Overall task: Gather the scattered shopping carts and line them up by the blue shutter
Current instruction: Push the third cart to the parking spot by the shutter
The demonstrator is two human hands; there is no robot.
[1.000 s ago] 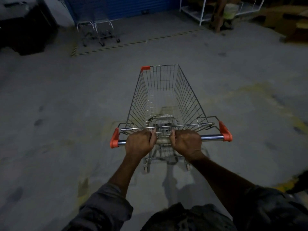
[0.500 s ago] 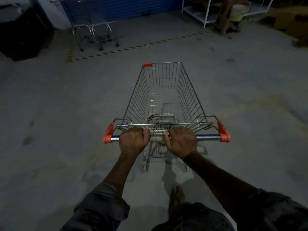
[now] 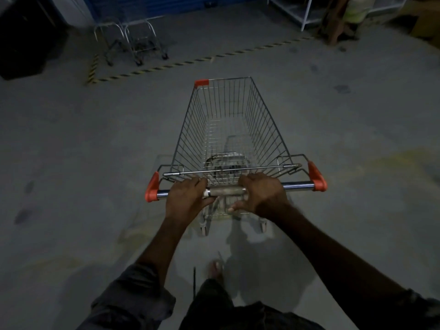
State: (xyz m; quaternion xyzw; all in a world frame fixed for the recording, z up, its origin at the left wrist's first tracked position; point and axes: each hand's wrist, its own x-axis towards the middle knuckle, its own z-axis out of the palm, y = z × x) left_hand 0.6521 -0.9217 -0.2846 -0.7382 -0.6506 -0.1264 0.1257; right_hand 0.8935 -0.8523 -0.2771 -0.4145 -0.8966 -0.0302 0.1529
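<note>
Fingers (image 3: 194, 183) of both hands are being curled around the empty wire shopping cart's chrome handlebar (image 3: 225, 191); it is best being steered far-left toward the parked silver carts (image 3: 129, 41) by the blue shutter (image 3: 152, 3).

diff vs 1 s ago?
The cart has rolled forward: the parked carts by the blue shutter and the hazard stripe look nearer. Left hand and right hand still grip the handle bar; basket still empty.
</note>
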